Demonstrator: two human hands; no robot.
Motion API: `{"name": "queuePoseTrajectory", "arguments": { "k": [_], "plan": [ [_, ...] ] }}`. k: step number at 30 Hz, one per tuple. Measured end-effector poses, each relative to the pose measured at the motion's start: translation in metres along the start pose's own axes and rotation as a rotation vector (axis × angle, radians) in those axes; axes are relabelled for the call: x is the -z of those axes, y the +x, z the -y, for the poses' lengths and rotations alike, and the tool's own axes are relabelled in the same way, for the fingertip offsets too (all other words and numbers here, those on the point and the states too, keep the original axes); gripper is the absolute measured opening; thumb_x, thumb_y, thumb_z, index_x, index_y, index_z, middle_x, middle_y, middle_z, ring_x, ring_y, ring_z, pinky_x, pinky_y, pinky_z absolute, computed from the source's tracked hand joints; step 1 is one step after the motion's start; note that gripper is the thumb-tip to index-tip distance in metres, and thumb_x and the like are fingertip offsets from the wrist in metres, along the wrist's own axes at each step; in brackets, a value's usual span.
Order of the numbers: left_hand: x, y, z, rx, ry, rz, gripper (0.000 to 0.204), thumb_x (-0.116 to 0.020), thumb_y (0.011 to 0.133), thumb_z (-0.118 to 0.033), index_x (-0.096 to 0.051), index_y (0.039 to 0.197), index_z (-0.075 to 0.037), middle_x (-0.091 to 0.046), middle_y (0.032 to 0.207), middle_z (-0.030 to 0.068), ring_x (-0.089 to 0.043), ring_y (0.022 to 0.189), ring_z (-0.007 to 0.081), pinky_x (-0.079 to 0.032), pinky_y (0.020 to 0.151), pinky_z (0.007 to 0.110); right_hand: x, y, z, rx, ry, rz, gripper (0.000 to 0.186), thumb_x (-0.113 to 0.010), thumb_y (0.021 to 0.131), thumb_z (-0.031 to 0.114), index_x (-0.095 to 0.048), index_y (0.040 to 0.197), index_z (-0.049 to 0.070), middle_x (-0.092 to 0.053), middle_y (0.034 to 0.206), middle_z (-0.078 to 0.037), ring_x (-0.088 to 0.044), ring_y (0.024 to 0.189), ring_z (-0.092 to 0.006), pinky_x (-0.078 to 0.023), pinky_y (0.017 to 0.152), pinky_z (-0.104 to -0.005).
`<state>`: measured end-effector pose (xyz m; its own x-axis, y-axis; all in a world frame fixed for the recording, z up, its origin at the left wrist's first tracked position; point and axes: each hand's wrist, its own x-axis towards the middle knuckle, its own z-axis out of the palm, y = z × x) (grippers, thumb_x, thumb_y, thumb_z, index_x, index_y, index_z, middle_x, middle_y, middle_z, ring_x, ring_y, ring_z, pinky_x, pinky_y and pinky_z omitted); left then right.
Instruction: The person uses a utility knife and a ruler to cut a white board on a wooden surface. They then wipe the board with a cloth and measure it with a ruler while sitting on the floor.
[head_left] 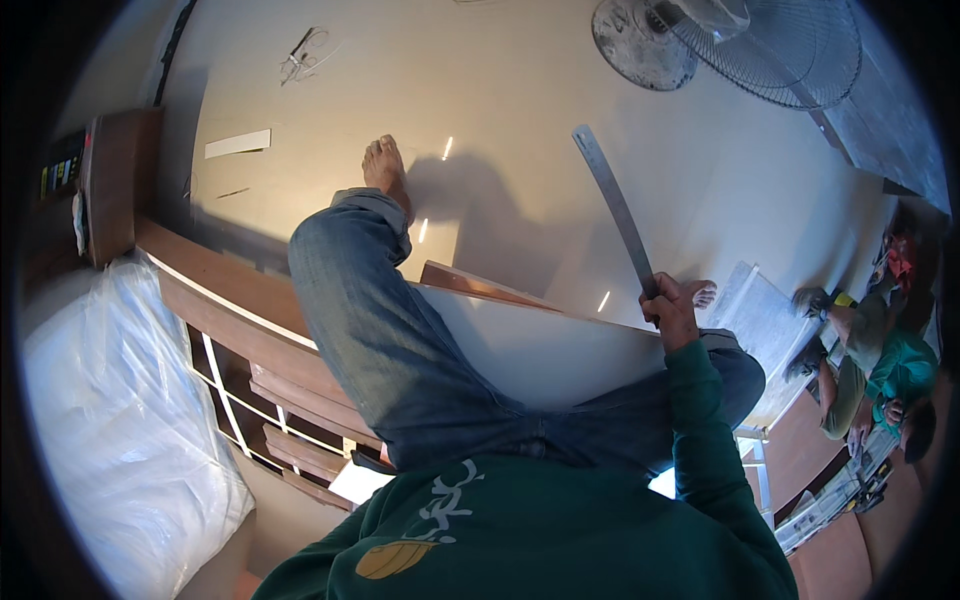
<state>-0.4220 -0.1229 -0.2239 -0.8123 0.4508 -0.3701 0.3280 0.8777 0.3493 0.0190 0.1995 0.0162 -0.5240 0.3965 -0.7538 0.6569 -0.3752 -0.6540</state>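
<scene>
My right hand (672, 308) is closed on one end of a long, flat grey metal strip (606, 178), like a steel ruler, which points up and away over the pale surface beyond my legs. Below that hand, between my jeans-clad legs, lies a white board (510, 365), with a narrow brown wood edge (480, 287) along its far side. My bare feet show beyond it. My left hand is out of sight; only part of that green sleeve shows at the lower edge.
A fan (760, 50) stands at top right. A co-worker (890, 375) in green crouches at right beside tools. At left are a wooden cabinet (120, 180), plastic-wrapped bulk (120, 420) and brown planks (220, 300) over a white frame. A white strip (237, 142) and wires lie ahead.
</scene>
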Motion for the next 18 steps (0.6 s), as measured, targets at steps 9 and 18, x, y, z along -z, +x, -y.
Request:
{"name": "queuePoseTrajectory", "arguments": {
  "k": [9,18],
  "plan": [
    [0.123,-0.391,0.02,0.209,-0.056,0.567,0.037,-0.044,0.106,-0.024,-0.065,0.127,-0.002,-0.069,0.126,0.0166,-0.064,0.117,0.0351,-0.051,0.1,0.044,-0.013,-0.004,-0.001,0.074,-0.119,0.013,0.013,-0.063,0.087,0.013,-0.056,0.086,0.003,-0.053,0.075,-0.001,-0.048,0.068,-0.011,-0.042,0.064,-0.0304],
    [0.159,-0.45,0.021,0.261,0.07,0.679,0.032,-0.056,0.102,-0.023,-0.069,0.124,-0.004,-0.074,0.119,0.012,-0.071,0.109,0.0323,-0.056,0.092,0.043,-0.013,-0.017,0.002,0.148,-0.832,-0.179,0.064,-0.075,0.091,0.058,-0.051,0.073,0.002,-0.054,0.068,-0.016,-0.054,0.065,-0.0314,-0.044,0.064,-0.045]
  ]
}}
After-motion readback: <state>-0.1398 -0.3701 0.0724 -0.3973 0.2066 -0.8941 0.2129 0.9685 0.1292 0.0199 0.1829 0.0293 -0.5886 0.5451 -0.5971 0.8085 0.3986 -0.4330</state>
